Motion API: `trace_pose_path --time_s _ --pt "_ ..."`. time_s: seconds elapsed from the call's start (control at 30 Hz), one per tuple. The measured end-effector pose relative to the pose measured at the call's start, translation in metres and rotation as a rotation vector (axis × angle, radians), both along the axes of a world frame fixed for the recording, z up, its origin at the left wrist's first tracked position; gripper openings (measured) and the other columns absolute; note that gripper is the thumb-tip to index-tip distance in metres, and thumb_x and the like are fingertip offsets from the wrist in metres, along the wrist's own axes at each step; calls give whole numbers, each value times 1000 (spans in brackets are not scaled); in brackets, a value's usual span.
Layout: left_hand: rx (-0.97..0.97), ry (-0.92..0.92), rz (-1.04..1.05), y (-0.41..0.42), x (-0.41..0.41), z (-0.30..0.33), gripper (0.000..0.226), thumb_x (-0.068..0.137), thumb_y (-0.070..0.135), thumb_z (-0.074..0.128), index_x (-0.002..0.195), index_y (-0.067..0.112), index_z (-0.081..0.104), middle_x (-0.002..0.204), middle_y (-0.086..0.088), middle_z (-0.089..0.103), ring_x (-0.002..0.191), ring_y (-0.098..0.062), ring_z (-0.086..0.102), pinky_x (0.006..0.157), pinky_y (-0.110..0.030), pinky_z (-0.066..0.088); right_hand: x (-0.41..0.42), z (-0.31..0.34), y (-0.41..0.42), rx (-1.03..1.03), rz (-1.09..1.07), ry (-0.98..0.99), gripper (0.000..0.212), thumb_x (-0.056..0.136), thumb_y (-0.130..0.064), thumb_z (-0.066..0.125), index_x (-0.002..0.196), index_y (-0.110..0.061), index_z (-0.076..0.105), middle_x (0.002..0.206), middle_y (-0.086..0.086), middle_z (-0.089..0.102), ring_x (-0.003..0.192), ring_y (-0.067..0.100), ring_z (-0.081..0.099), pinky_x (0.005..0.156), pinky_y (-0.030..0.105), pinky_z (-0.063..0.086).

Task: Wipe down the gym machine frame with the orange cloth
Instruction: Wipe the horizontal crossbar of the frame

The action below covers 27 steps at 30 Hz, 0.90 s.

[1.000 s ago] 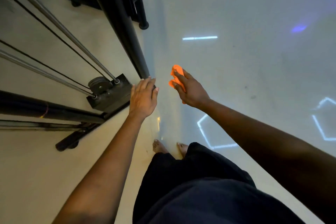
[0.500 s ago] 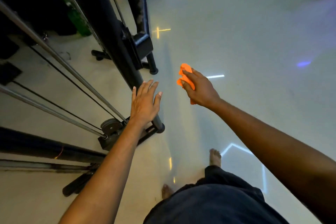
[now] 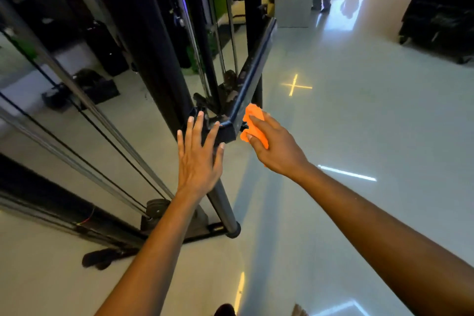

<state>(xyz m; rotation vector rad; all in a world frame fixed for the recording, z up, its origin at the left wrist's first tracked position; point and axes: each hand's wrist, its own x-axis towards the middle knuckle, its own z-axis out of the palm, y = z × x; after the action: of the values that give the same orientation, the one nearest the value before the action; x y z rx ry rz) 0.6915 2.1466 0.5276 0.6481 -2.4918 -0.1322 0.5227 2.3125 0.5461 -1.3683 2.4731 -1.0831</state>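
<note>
1. Head view shows my right hand (image 3: 275, 147) bunching the orange cloth (image 3: 254, 127) in curled fingers, the cloth pressed against the outer face of the dark bracket (image 3: 228, 132) on the gym machine frame (image 3: 164, 84); my left hand (image 3: 197, 156) is spread flat with straight fingers, gripping nothing, just in front of the black upright post (image 3: 220, 202) and close to the bracket's near side, though I cannot tell whether it touches.
2. The step in hand, as I judge it, is wiping the bracket and the angled bar (image 3: 256, 59) that rises from it; I would keep the cloth flat against the metal rather than balled, so more of it meets the surface.
3. I would run the cloth along the bar in one long stroke away from the bracket, then fold round to its hidden side; the corner where bar meets bracket likely holds grime, so it wants a firmer rub.
4. My left hand could steady the post while I press; the bar may swing.
5. The cables (image 3: 107, 120) and guide rods (image 3: 77, 100) at my left lie well apart from the cloth; I would keep my fingers out of them.
</note>
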Motion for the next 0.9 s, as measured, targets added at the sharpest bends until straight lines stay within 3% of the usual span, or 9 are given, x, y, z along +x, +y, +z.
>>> trace_pose_path --time_s 0.23,0.27,0.37,0.5,0.57,0.7,0.8,0.9 --pt "-142 6 131 -33 -17 9 58 112 30 53 167 21 38 181 -10 4 167 -31 -5 132 -64 1 -36 23 -79 16 225 75 66 112 -46 52 171 -34 28 181 -1 14 162 33 30 119 57 45" --pt "-171 1 131 -39 -19 6 59 112 27 51 168 20 36 181 -11 4 167 -32 -4 132 -65 1 -36 21 -91 37 252 81 67 112 -50 49 172 -34 25 182 -2 12 166 33 20 123 60 39" --pt "-225 -28 139 -55 -23 -1 61 114 25 49 171 16 27 181 -10 3 167 -31 -4 133 -63 0 -33 -1 -117 110 315 217 67 114 -58 33 174 -35 16 183 0 9 168 31 -9 131 71 2" --pt "-313 -84 148 -72 -19 -12 62 116 33 43 172 17 22 181 -9 3 167 -27 -10 133 -61 3 -40 -29 -127 39 281 282 62 118 -48 30 174 -35 9 183 2 -9 168 28 -17 132 66 -10" --pt "-328 -96 148 -76 -20 -13 63 116 36 43 172 18 21 181 -8 0 166 -26 -14 133 -63 3 -43 -31 -133 -32 286 270 62 117 -43 38 174 -27 18 183 3 -1 169 28 -9 135 61 -4" --pt "-322 -112 180 -72 -22 -16 65 114 34 48 172 18 24 180 -4 -3 165 -26 -18 132 -66 4 -41 -36 -140 -125 355 298 56 115 -33 48 167 -15 35 174 1 36 164 26 24 135 57 12" --pt "-276 -123 212 -62 -29 -16 65 113 31 48 172 21 24 180 -4 -8 164 -29 -21 131 -68 3 -65 -49 -126 -112 410 410 54 116 -35 46 166 -15 41 176 2 33 166 27 20 135 59 10" --pt "-229 -105 242 -50 -39 -17 62 111 24 49 170 24 30 181 -3 7 164 -35 -19 130 -69 0 -81 -53 -123 -149 391 410 56 115 -37 47 166 -16 40 175 4 32 165 30 22 135 61 7"
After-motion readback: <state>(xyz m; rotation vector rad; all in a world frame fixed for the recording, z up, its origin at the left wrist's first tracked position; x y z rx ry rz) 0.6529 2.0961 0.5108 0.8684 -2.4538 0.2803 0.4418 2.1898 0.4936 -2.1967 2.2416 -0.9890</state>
